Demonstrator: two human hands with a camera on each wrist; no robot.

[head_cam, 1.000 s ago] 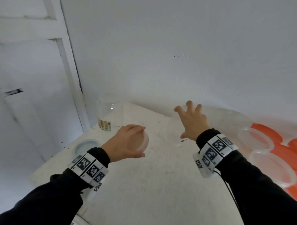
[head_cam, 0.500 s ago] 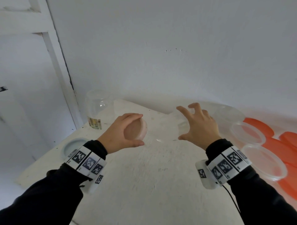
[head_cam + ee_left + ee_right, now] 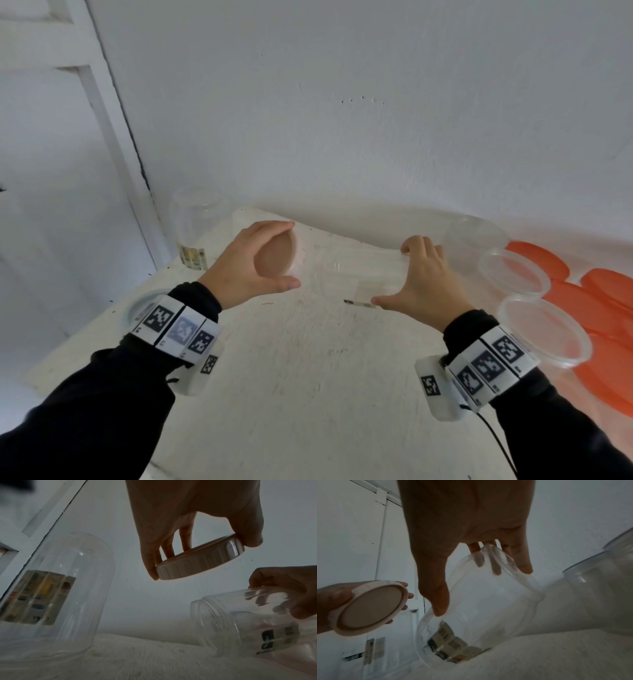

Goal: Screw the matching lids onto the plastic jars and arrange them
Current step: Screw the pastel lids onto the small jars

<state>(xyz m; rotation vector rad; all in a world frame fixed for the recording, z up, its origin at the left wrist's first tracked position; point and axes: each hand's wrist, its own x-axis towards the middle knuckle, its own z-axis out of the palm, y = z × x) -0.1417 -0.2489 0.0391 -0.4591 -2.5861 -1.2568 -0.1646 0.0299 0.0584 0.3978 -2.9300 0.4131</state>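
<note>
My left hand (image 3: 253, 263) grips a pale ribbed screw lid (image 3: 277, 255) by its rim, its open side turned right toward the jar; the lid (image 3: 200, 561) (image 3: 368, 608) shows in both wrist views. My right hand (image 3: 424, 277) grips a clear plastic jar (image 3: 356, 274) that is tilted on its side, mouth toward the lid, a short gap between them. The jar (image 3: 240, 626) (image 3: 479, 601) carries a printed label and hangs just above the white table (image 3: 308, 377). Thumb and fingers wrap around its body.
A second clear jar (image 3: 195, 233) with a label stands upside down at the table's back left corner by the door frame. A bluish lid (image 3: 137, 305) lies near the left edge. At the right are clear tubs (image 3: 513, 274) and several orange lids (image 3: 599, 298).
My right hand has closed round the clear jar, tipped it on its side and drawn it left. The left hand has carried the lid up and rightward toward the jar's mouth.
</note>
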